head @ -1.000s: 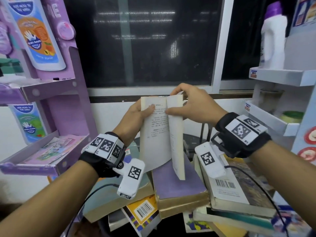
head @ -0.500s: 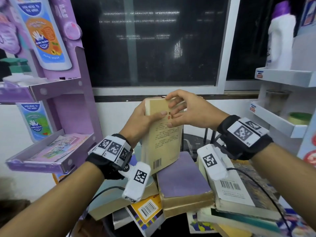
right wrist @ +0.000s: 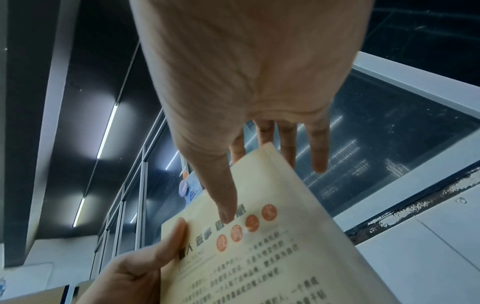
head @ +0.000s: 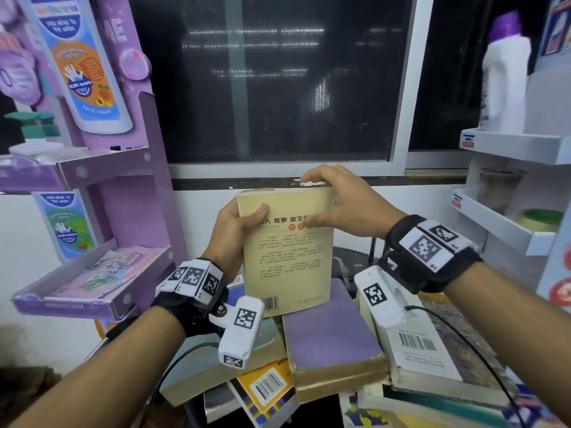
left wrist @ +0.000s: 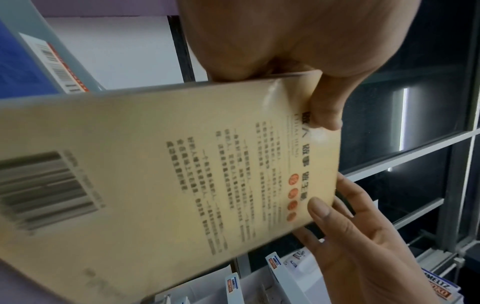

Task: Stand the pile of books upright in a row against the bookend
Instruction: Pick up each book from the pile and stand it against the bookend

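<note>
A tan paperback (head: 287,264) stands upright and closed in mid-air above the pile, its back cover and barcode toward me. My left hand (head: 244,223) grips its left edge, thumb on the cover. My right hand (head: 340,205) pinches the top right corner, thumb on the cover (right wrist: 272,257) and fingers behind. In the left wrist view the same book (left wrist: 155,185) fills the frame. Below lies the loose pile: a purple book (head: 327,332), a white book with a barcode (head: 417,350), a grey book (head: 213,378) and a yellow one (head: 265,384). No bookend is in view.
A purple display rack (head: 92,291) with leaflets stands at the left. A white shelf unit (head: 509,230) is at the right, with a white bottle (head: 503,81) on top. A dark window (head: 278,88) and a white wall are straight behind the book.
One second ago the tan book was held open with its pages showing. It is now closed, back cover toward me, with both hands still on it.
</note>
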